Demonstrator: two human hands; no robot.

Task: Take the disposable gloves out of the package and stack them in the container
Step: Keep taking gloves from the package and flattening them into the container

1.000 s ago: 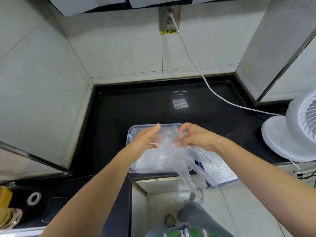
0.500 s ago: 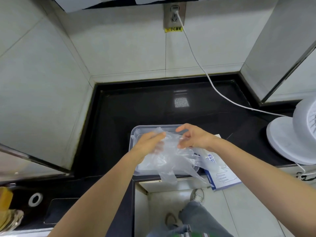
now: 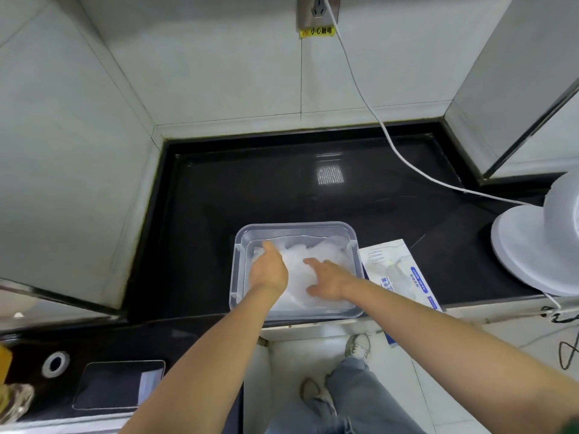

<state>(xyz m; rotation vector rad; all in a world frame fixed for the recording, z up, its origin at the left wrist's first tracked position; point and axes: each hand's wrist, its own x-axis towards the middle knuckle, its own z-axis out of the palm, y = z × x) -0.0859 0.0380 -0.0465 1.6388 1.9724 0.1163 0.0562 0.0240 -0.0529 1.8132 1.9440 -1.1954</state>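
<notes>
Both hands are down in the container now. The left hand (image 3: 270, 272) and right hand (image 3: 326, 281) press flat with straight fingers and grip nothing; a moment ago they held a glove up, its tail hanging past the worktop's (image 3: 250, 189) front edge. The container (image 3: 238, 277) sits at that edge, the package (image 3: 396, 270) just right of it. The gloves (image 3: 327, 247) lie heaped inside, so one more looks stacked.

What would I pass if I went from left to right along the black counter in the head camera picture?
Metal ring → clear container with the gloves in it → glove package → white fan.
</notes>
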